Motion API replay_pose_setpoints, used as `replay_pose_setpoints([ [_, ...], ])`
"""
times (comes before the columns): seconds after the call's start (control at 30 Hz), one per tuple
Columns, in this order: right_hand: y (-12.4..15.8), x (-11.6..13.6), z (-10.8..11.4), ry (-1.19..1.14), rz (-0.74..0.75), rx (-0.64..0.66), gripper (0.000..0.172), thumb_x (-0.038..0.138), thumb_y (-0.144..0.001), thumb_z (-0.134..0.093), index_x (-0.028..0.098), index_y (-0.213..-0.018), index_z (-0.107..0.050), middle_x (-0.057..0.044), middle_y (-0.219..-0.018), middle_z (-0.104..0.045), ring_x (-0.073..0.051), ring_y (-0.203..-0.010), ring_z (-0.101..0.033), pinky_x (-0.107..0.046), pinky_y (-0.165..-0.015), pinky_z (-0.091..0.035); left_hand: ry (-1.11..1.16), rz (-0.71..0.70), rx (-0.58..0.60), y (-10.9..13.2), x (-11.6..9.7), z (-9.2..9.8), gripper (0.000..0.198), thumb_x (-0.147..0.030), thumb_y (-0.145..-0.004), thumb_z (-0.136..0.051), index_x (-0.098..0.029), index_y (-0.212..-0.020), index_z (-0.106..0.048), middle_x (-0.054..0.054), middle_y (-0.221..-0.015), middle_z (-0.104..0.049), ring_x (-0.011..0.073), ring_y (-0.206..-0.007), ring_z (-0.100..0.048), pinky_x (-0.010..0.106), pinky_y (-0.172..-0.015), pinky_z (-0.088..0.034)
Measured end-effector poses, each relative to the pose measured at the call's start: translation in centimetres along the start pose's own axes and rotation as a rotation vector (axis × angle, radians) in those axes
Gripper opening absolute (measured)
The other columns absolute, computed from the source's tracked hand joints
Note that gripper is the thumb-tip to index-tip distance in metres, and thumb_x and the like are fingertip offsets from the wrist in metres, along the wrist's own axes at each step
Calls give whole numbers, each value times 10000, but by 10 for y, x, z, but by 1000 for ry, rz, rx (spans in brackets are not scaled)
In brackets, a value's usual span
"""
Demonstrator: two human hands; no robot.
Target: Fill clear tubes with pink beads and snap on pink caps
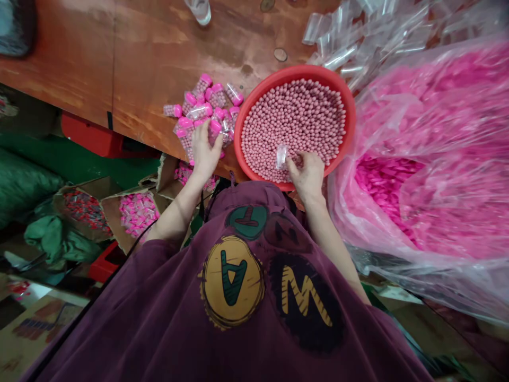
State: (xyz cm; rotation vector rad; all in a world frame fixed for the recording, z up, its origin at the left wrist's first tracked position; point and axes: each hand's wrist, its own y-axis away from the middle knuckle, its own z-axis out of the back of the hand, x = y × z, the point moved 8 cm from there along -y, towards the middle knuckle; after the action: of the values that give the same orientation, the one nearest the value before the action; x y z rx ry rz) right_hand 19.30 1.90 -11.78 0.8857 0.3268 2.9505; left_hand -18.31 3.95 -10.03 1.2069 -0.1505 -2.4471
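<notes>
My left hand (205, 153) rests at the near edge of a pile of small clear bottles with pink caps (199, 111). Its thumb and fingers are apart, touching or just over the nearest bottles; no bottle is plainly gripped. Many of the bottles have pink beads inside. My right hand (309, 174) pinches a short clear plastic tube (281, 157) at the near side of a red basin (345, 87). Pink beads (294, 114) fill this basin, and the tube is just above or touching them. Whether beads are in the tube is hard to make out.
Empty clear tubes (342, 55) lie heaped behind the basin. At right is a large plastic bag (449, 207) of bright pink pieces. A clear cup (202, 13) stands on the wooden table (139, 69). Below the left edge are cardboard boxes (107, 204) with small items.
</notes>
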Motion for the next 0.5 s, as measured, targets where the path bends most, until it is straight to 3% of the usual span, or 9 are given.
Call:
replay_pose_setpoints([
  [0.03,-2,3,-6,41,1,29,444,544,-1032,-776,204,-1317,-782,-208,-1213,-833,-442,-1201,-751,-674,-1127,-620,-63,-24,14,-4,-3,2,636,-638,-1105,-734,-261,-1611,-653,194,-1770,-659,420,-1775,-465,721,-1496,-349],
  [0.1,-5,13,-19,84,5,87,520,487,-988,-811,167,-1397,-776,-245,-1288,-823,-481,-1269,-724,-722,-1170,-587,-123,-98,118,-4,-21,-12,619,-686,-1148,-640,-259,-1594,-682,169,-1817,-622,442,-1830,-361,757,-1502,-301],
  [0.2,-8,31,-30,65,31,141,543,355,-988,-749,148,-1490,-756,-259,-1375,-796,-492,-1339,-696,-754,-1209,-561,-75,-289,395,13,-67,-71,546,-611,-1206,-533,-212,-1516,-741,128,-1794,-649,425,-1773,-436,694,-1492,-336],
  [0.27,-9,37,-28,23,73,153,555,309,-988,-717,159,-1522,-743,-251,-1441,-777,-483,-1377,-687,-759,-1230,-559,-30,-389,587,28,-94,-114,425,-434,-1183,-562,-192,-1472,-759,159,-1713,-705,409,-1699,-530,667,-1457,-389],
  [0.33,-9,39,-22,-33,132,154,556,282,-986,-697,177,-1531,-731,-235,-1480,-772,-459,-1394,-692,-747,-1253,-565,-64,-435,716,40,-110,-145,371,-264,-1141,-542,-163,-1401,-787,212,-1586,-756,406,-1605,-618,639,-1410,-443],
  [0.4,-7,36,-13,-99,178,154,549,290,-994,-700,187,-1533,-716,-221,-1467,-789,-428,-1362,-719,-714,-1247,-595,-153,-464,777,44,-116,-159,357,-172,-1123,-504,-133,-1294,-814,245,-1460,-777,403,-1508,-678,599,-1365,-486],
  [0.5,0,22,3,-169,185,151,541,401,-1034,-747,199,-1534,-702,-210,-1431,-814,-403,-1297,-758,-669,-1195,-649,-276,-503,797,39,-111,-150,303,-125,-1115,-528,-122,-1197,-819,246,-1365,-779,390,-1423,-713,551,-1315,-531],
])
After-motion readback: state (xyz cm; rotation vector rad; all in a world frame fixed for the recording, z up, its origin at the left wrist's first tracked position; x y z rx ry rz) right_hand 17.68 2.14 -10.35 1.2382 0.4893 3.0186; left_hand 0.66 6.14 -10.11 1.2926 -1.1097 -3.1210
